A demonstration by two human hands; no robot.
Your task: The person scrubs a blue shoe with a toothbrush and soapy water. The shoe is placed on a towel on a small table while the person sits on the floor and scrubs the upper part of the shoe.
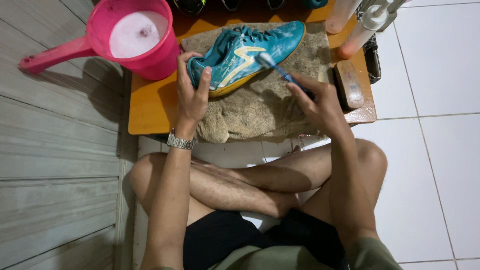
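Teal shoe (245,52) with a yellow stripe lies on its side on a beige towel (260,110), heel toward the person, toe pointing up and to the right. The left hand (191,95) is clamped on the heel end, thumb on the near side and fingers (186,62) curled over the collar. A metal wristwatch (180,142) sits on that wrist. The right hand (320,102) is closed around the blue handle of a toothbrush (277,70), whose bristle head rests against the shoe's side, just by the yellow stripe; soapy foam shows on the upper.

The towel is spread over a small orange wooden table (150,107) that stands low on a white tiled floor (435,150). At the table's far left corner a pink dipper (125,40) with a long handle holds foamy white water, touching the towel's edge or just beside it. To the right of the towel a wooden scrub brush (348,84) lies on the table, and beyond it stand pump bottles (362,27), one leaning. Dark shoes show partly along the top edge. The person sits cross-legged before the table, bare knees on either side, in black shorts.
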